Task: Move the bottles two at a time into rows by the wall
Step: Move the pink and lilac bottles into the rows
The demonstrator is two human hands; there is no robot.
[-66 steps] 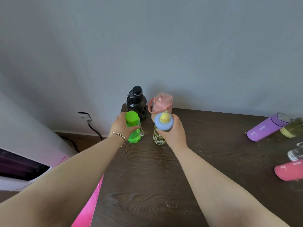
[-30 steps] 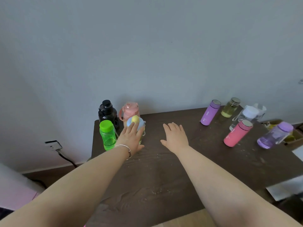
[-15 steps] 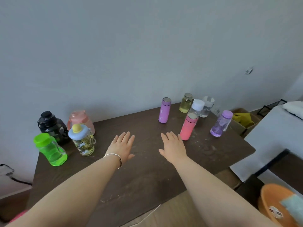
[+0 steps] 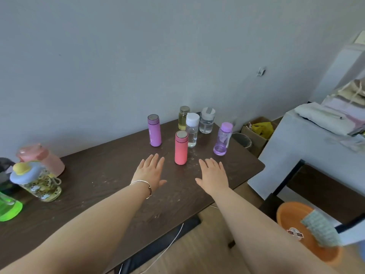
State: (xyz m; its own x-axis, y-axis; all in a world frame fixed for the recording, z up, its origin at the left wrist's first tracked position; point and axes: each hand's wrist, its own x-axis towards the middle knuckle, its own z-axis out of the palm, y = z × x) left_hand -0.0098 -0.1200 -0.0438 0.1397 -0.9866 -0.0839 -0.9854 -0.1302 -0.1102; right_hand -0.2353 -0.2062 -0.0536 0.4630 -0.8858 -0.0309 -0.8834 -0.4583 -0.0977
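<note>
Both hands hover flat and empty over the dark wooden table (image 4: 102, 180). My left hand (image 4: 150, 173) and my right hand (image 4: 213, 176) flank a pink flask (image 4: 181, 147), just short of it. Behind stand a purple flask (image 4: 154, 130), a white-capped clear bottle (image 4: 192, 129), a yellow-liquid bottle (image 4: 183, 118), a clear jar (image 4: 206, 120) and a lilac plastic bottle (image 4: 222, 139). At the far left by the wall stand a pink jug (image 4: 42, 158), a blue-lidded patterned bottle (image 4: 36, 181), a green bottle (image 4: 8, 207) and part of a black jug (image 4: 5, 162).
The grey wall (image 4: 138, 56) runs behind the table. To the right stands a white unit (image 4: 308, 147) with folded cloths, a cardboard box (image 4: 258, 129) and a small bin (image 4: 242, 139) on the floor. An orange basin (image 4: 300, 230) sits at lower right. A white cable (image 4: 167, 246) hangs below the table edge.
Both hands let go of the green and blue-lidded bottles at the left and swung right, open, toward the cluster. The view turned right with them.
</note>
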